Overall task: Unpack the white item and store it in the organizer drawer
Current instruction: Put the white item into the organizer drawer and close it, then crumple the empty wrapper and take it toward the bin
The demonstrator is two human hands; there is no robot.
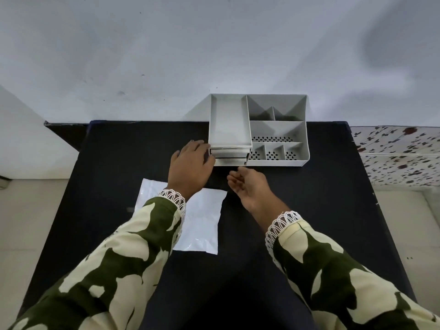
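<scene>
A grey desk organizer (302, 129) stands at the far edge of the black table (321, 210). Its two stacked drawers (231, 157) face me at the lower left. My left hand (190, 167) rests palm down against the left front corner of the drawers, fingertips touching the drawer fronts. My right hand (247, 184) hovers palm up just in front of the lower drawer, fingers loosely curled and holding nothing. A flat white plastic package (202, 225) lies on the table under my left forearm, partly hidden by the sleeve.
The organizer's top has a long tray and several smaller compartments, some with perforated floors. A pale wall rises behind the table. A floral-patterned surface (400, 153) lies to the right, and pale floor shows on both sides.
</scene>
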